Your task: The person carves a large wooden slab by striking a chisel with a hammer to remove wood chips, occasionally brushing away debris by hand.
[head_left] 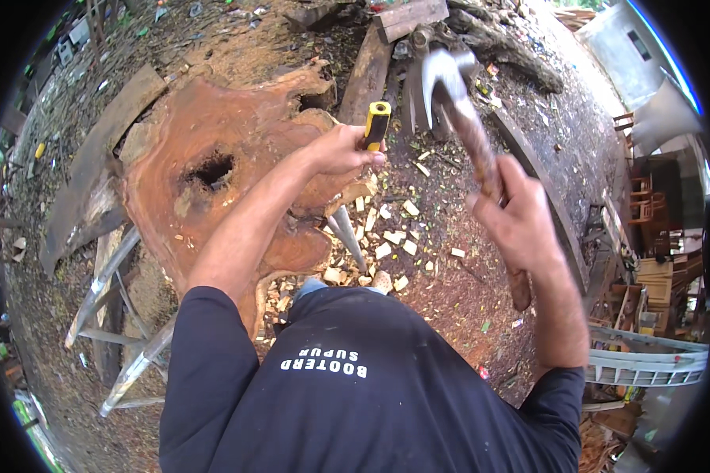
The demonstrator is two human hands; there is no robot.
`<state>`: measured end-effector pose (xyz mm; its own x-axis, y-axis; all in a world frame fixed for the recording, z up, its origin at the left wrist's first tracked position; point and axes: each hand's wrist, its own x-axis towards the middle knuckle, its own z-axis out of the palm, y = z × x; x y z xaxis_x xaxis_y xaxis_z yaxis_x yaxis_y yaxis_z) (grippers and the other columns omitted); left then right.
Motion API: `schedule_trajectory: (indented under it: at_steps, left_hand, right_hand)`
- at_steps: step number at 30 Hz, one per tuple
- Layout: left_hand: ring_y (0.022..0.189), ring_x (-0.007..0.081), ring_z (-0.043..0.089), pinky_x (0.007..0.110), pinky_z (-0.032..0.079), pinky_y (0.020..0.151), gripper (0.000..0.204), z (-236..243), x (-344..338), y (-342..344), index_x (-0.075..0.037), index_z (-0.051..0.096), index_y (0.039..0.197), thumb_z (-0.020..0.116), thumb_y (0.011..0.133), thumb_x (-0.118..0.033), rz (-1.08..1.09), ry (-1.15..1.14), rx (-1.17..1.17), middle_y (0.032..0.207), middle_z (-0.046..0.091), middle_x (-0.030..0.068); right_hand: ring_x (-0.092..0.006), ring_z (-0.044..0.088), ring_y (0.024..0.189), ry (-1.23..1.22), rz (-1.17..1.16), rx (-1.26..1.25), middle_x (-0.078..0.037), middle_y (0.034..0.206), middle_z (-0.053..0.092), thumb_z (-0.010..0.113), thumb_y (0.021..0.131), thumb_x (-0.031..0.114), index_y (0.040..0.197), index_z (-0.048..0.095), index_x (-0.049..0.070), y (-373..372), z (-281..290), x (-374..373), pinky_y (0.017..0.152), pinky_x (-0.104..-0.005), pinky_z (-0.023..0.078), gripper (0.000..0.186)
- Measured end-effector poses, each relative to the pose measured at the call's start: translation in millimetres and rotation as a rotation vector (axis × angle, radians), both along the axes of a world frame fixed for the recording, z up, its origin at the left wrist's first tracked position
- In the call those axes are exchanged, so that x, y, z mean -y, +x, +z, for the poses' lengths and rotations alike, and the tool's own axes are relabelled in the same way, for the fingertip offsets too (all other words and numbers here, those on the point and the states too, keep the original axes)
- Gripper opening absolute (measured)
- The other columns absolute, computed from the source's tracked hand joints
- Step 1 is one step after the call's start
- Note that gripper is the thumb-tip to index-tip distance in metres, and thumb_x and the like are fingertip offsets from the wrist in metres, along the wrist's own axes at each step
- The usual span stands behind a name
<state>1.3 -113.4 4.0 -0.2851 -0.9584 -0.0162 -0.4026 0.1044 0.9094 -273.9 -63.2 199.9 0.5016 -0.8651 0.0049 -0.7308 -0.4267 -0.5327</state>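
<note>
My left hand [341, 151] is closed round a chisel [378, 124] at the right edge of a large reddish-brown wood slab [252, 130]. The chisel's yellow and black handle sticks up from my fist, while its blade is hidden below. To the right, my right hand [519, 214] grips the wooden handle of a claw hammer [475, 138]. The hammer is raised, its metal head up and forward, apart from the chisel. An irregular outline and a dark hole [213, 169] mark the slab.
Metal legs [106, 280] stand at the slab's left. Pale wood chips [386, 244] litter the ground right of it. Planks [368, 71] and a log [505, 51] lie beyond. A long board [540, 185] runs past my right hand; a grey slatted frame [647, 366] is farther right.
</note>
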Motion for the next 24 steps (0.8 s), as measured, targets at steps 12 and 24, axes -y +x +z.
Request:
schedule_trajectory:
  at_steps: [12,24]
  left_hand:
    - [0.084,0.0121,0.065,0.031,0.052,0.079,0.027,-3.7,-6.5,-4.9,-0.008,0.067,0.109,0.075,0.09,-0.025,0.179,0.051,0.04,0.092,0.071,0.002]
    - [0.087,0.0151,0.071,0.034,0.054,0.082,0.027,0.0,-13.5,-10.7,-0.008,0.067,0.107,0.075,0.089,-0.026,0.056,-0.108,0.126,0.09,0.074,0.0059]
  right_hand:
    - [-0.0259,0.057,0.056,-0.058,0.096,-0.147,-0.016,0.063,0.057,0.066,0.086,0.023,0.094,0.055,-0.002,54.0,31.1,18.8,0.058,-0.04,0.046,0.028]
    - [-0.029,0.06,0.06,-0.067,0.134,-0.18,-0.021,0.068,0.059,0.066,0.085,0.024,0.099,0.057,-0.003,52.6,32.2,18.2,0.061,-0.0433,0.046,0.032]
